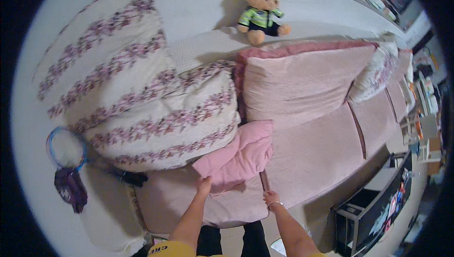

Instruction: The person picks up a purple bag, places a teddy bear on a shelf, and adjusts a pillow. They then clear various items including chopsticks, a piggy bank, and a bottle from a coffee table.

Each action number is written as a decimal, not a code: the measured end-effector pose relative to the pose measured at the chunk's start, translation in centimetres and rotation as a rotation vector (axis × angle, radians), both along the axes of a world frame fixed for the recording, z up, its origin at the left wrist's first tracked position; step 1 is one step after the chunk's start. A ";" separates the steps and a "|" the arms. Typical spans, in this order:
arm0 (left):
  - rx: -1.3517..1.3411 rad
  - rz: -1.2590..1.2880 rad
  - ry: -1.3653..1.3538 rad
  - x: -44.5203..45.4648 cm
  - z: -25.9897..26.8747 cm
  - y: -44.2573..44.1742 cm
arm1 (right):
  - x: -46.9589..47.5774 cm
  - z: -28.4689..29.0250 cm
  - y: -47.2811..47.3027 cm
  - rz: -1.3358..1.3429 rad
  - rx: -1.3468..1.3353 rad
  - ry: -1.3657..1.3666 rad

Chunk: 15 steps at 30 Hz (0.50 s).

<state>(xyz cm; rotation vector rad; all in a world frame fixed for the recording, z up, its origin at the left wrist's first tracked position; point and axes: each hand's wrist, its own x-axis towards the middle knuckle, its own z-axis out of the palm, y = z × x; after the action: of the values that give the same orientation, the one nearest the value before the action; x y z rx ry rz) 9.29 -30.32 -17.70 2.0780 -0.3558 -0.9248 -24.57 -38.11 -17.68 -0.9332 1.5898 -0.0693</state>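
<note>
My left hand (204, 187) pinches the lower left edge of a folded pink cloth (244, 154). This cloth lies rumpled on the pink sofa seat cushion (166, 196), partly against a large floral-striped cushion (170, 129). Over by the gap between two seat cushions, my right hand (271, 198) has its fingers curled at the front end of the seam. Whether it grips the cover there cannot be made out. A bracelet circles the right wrist.
A pink back cushion (298, 80) leans behind the right seat. On the backrest sits a teddy bear (260, 16) in a green jacket. A dark purple bag (71, 189) and a racket (67, 149) lie on the left armrest. A black-framed table (372, 200) stands at right.
</note>
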 end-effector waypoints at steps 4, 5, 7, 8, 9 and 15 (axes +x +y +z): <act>-0.025 -0.209 0.250 -4.0 15.8 -4.1 | 0.9 3.1 -3.3 -0.159 0.230 0.020; -0.070 -0.178 0.347 -4.7 18.3 -3.0 | 2.3 5.6 -3.8 -0.286 0.330 0.054; -0.187 -0.131 0.533 -5.3 21.6 -1.7 | 3.3 9.6 -3.3 -0.519 0.452 -0.183; -0.277 -0.054 0.635 -5.3 23.5 -0.7 | 3.4 10.5 -2.7 -0.641 0.512 -0.300; -0.368 0.020 0.733 -5.1 25.6 0.6 | 2.6 10.5 -1.6 -0.639 0.466 -0.605; -0.407 0.332 0.761 0.8 29.3 10.8 | 2.5 14.5 0.4 -0.834 0.277 -0.917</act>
<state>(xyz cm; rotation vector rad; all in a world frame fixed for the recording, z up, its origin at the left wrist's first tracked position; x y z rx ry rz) 10.09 -19.48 11.60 1.2458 0.1905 -1.2286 -22.03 -37.70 -3.15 0.0728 0.9691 -0.7304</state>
